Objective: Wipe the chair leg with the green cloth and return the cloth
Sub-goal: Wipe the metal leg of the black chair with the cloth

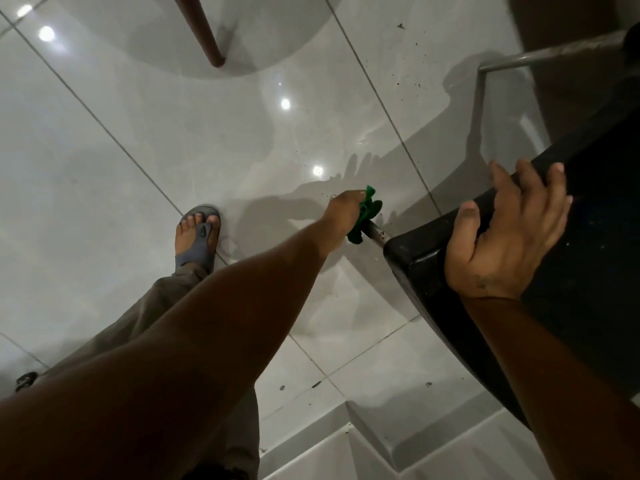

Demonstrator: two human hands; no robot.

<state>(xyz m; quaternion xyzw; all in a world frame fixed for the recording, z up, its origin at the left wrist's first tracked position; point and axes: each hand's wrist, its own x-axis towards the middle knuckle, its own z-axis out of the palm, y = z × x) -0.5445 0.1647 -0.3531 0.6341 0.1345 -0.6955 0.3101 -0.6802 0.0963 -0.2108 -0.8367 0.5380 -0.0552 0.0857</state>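
Head view: we note left hand clamped around green cloth on the metal chair leg just right of centre, right hand gripping chair seat at 3 o'clock; we'd keep the seat braced and stroke along the leg.

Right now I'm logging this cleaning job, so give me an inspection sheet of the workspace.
Surface: glossy grey tile floor, light glare, dark specks scattered near the chair.
Job's things: green cloth wrapped round the metal chair leg; black chair tilted.
Clutter: small dark debris on the floor.
Grippers: left hand shut on the cloth; right hand gripping the chair's edge.
Cables: nothing seen.
Surroundings: brown wooden leg at top; a second metal chair leg top right; person's foot in a grey sandal; a white step at bottom.
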